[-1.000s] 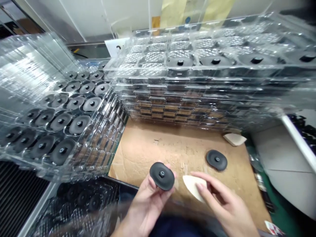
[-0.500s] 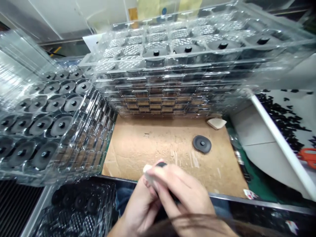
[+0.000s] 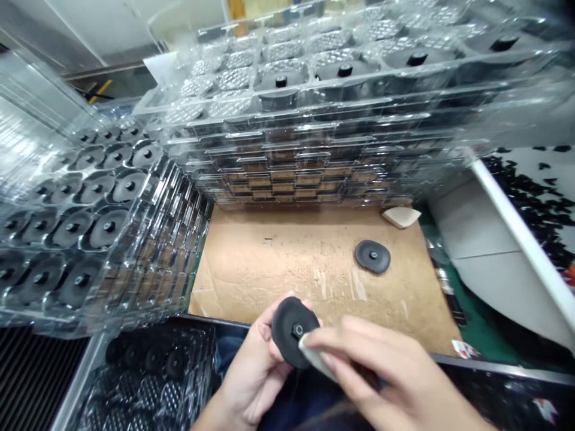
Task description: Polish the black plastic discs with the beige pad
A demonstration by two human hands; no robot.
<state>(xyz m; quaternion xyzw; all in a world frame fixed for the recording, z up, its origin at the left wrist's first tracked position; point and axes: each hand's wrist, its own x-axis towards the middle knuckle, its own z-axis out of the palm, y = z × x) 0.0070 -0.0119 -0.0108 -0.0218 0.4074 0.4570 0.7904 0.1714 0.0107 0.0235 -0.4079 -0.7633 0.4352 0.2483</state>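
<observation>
Head view, live at the bench:
- Left hand point(image 3: 254, 372) curls half shut, cradling a black rubber disc point(image 3: 287, 341) on edge (a hold that seems to turn its stud face toward the other hand).
- Right hand point(image 3: 386, 383) pinches a pale wedge pad point(image 3: 317, 357) nearly shut, its tip against the disc beside the stud.
- Far right, a second black disc point(image 3: 372, 257) and another pale wedge point(image 3: 401, 217) lie on a cardboard sheet point(image 3: 269, 281), with stacked clear plastic trays point(image 3: 314, 140) beyond it.

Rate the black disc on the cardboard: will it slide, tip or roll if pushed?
Lying flat and low on the cardboard, the disc would probably slide, not tip. Its slightly oval outline suggests poor rolling. The matching disc in the left hand shows no bend, so it's probably stiff.
</observation>
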